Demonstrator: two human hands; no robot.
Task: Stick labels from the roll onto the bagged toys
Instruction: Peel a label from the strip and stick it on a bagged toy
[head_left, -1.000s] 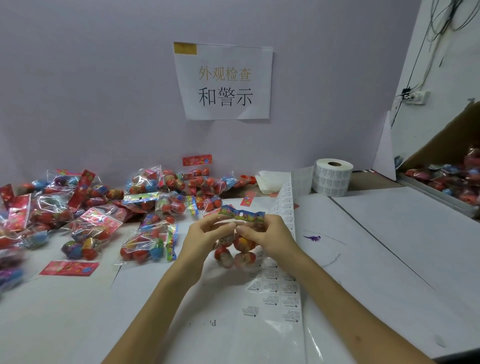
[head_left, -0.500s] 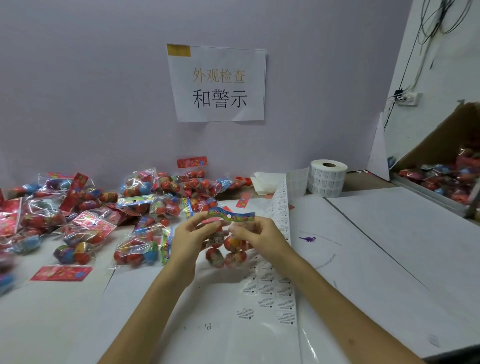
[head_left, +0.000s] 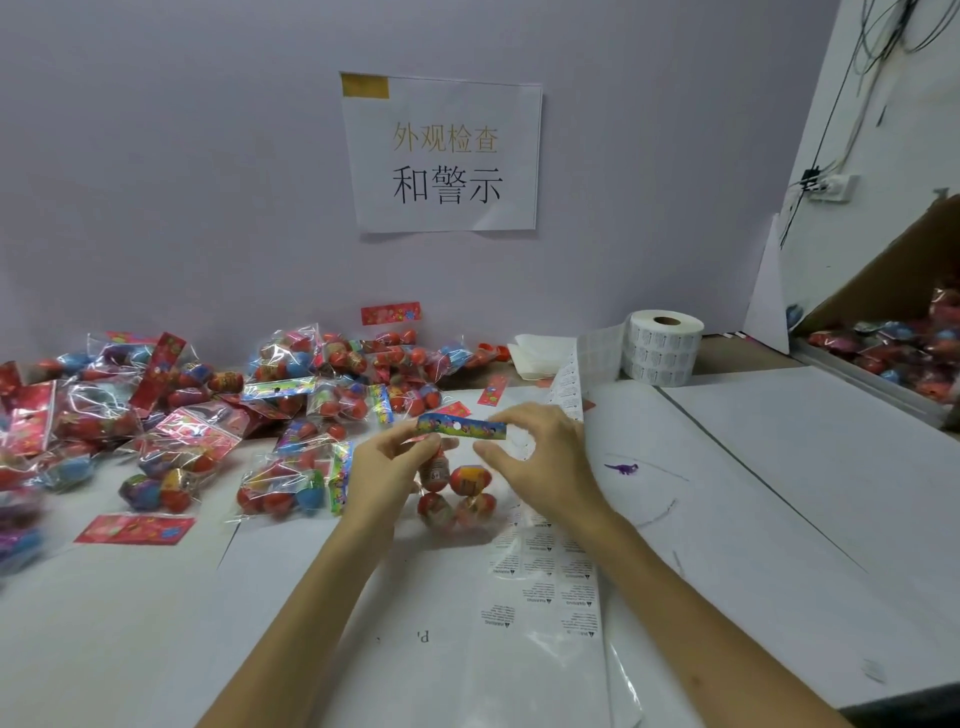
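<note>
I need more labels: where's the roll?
In the head view, the roll stands at the back of the table, right of centre, beside the folded paper, its strip running toward the right hand.

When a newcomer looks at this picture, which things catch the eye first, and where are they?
The white paper sign with Chinese characters hangs centrally on the wall. Below it to the left, a heap of bagged toys lies on the table. In front, the left hand holds one bag of toy eggs, the right hand beside it.
</note>
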